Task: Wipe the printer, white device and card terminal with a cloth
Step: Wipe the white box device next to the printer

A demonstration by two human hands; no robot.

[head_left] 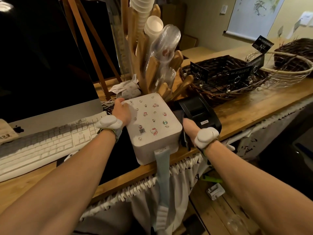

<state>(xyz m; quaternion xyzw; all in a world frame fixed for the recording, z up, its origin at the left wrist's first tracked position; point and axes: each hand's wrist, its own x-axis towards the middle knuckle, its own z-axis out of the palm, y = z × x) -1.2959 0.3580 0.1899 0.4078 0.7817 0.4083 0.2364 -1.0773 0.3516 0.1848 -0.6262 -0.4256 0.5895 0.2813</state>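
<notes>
A long wooden counter (237, 114) runs across the view. On its left stands a large dark monitor (42, 56) with a white keyboard (50, 141) in front. Two wicker baskets (228, 82) sit at the far right, and a wooden rack of stacked cups (152, 28) stands behind the middle.

At the counter's near edge sits the white device (152, 126) — a boxy unit dotted with small cartoon stickers, a pale paper strip (162, 175) hanging from its front. Just to its right is the black printer (199, 112).

The left hand (121, 111) rests on the device's far left top corner, fingers curled over the edge. The right hand (189, 128) reaches into the gap between device and printer, pressed against a dark cloth (183, 141) there — its fingers are hidden, so the grip cannot be told. Both wrists wear white bands.
</notes>
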